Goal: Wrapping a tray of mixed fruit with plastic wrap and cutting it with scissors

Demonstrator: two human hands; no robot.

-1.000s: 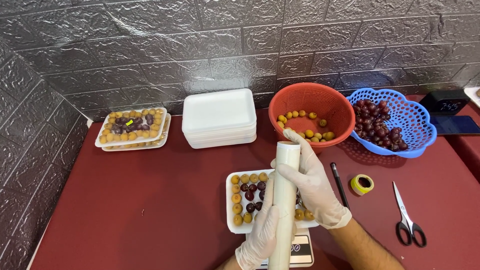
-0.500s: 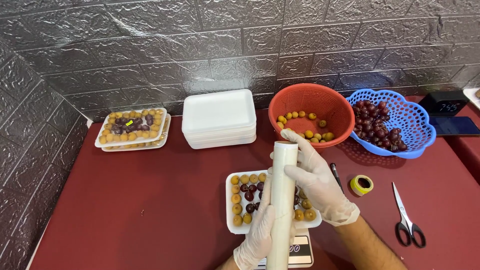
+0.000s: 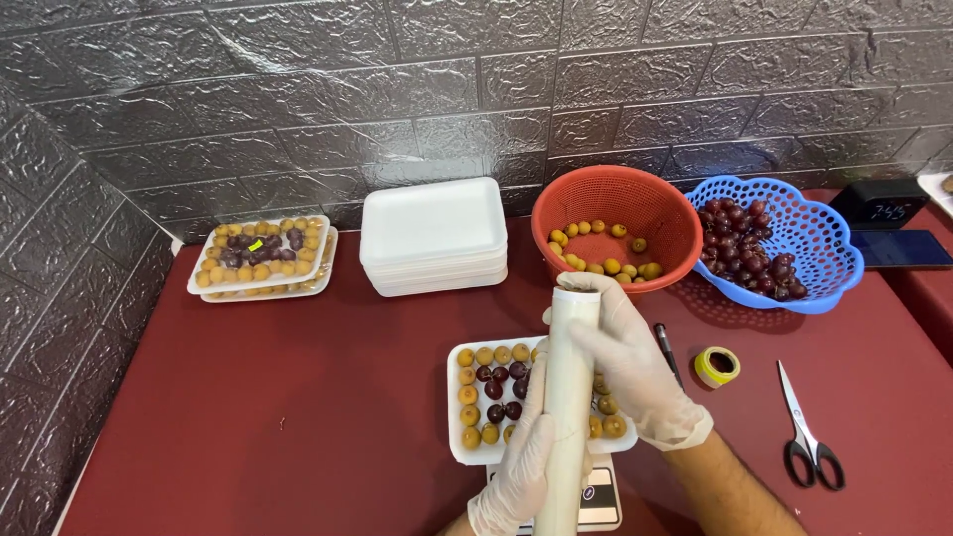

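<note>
Head view: both gloved hands grasp a long white roll of film (image 3: 568,397), held upright and lengthwise over a white foam tray of fruit (image 3: 483,397) that rests on a small scale (image 3: 599,496). The right hand (image 3: 630,362) is wrapped around the roll's upper end, fingers curled over it; the left hand (image 3: 524,457) clasps the lower part, fingers closed around it. Behind the tray stand a stack of empty foam trays (image 3: 434,236), a red basket of yellow fruit (image 3: 617,223) and, further right, a blue basket of dark fruit (image 3: 779,243). Right of the tray lie a pen (image 3: 665,347), a tape roll (image 3: 717,365) and scissors (image 3: 809,437); two filled trays (image 3: 261,258) sit far behind and left. Risk, as judged — the roll hangs just above the fruit; a slipped glove grip could drop it, scattering pieces or shifting the tray off the scale.
</note>
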